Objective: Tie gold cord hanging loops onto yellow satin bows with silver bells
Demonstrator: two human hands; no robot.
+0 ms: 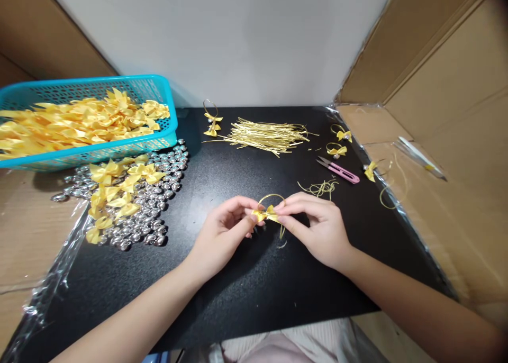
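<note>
A small yellow ribbon bow (265, 214) is pinched between my two hands above the black table. My left hand (228, 228) grips its left side with thumb and fingers. On the other side, my right hand (315, 223) pinches the right end of the bow. A gold cord (272, 196) loops up behind the bow, and a loose tail hangs below near my right fingertips. Whether a bell sits behind the bow is hidden by my fingers. Close to my right hand lie cut cord scraps (320, 188) and pink-handled thread snips (339, 171).
A blue basket (173, 114) full of yellow bows stands at the left. Silver bells (135, 233) and loose bows (127, 185) spread before it. A bundle of gold cords (268, 135) lies at the back. Looped bows (336, 150) sit at the right, with white tweezers (423, 158) on cardboard.
</note>
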